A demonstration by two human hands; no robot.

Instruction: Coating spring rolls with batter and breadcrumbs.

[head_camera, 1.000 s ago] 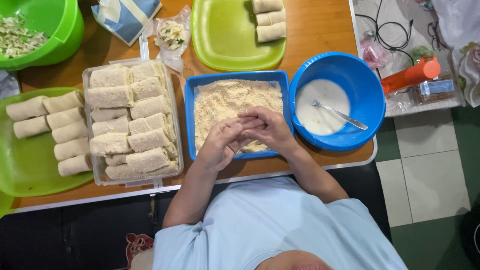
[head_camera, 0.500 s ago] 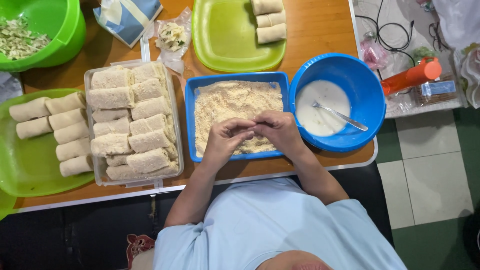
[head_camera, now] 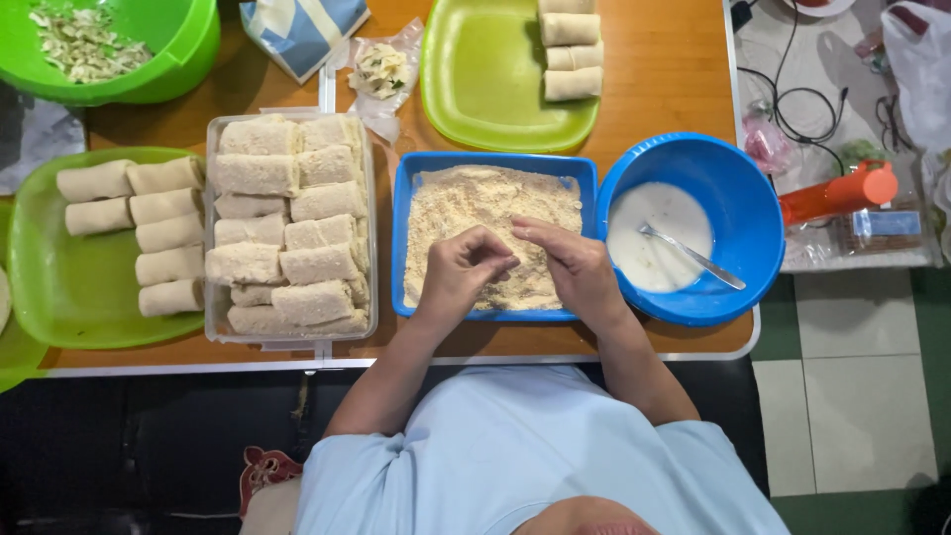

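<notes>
Farthest to the left of the hands lies a green tray (head_camera: 69, 297) carrying plain pale rolls (head_camera: 149, 233), and just beside it, nearer the hands, stands a clear container (head_camera: 369, 238) packed with crumb-coated rolls (head_camera: 287, 233). The left hand (head_camera: 464, 269) hovers over the blue tray (head_camera: 492, 162) of breadcrumbs (head_camera: 466, 203), its fingers curled inward and loosely bunched, fingertips meeting those of the other hand; whether anything is pinched between them cannot be told. The right hand (head_camera: 575, 266) is right beside it over the same crumbs, fingers half bent and pointing toward the left hand, not clenched. Just right of the right hand sits a blue bowl (head_camera: 748, 208) of white batter (head_camera: 659, 233) with a spoon (head_camera: 693, 256) resting in it. Beyond the hands, across the tabletop (head_camera: 674, 79), a second green tray (head_camera: 485, 89) holds a few more rolls.
</notes>
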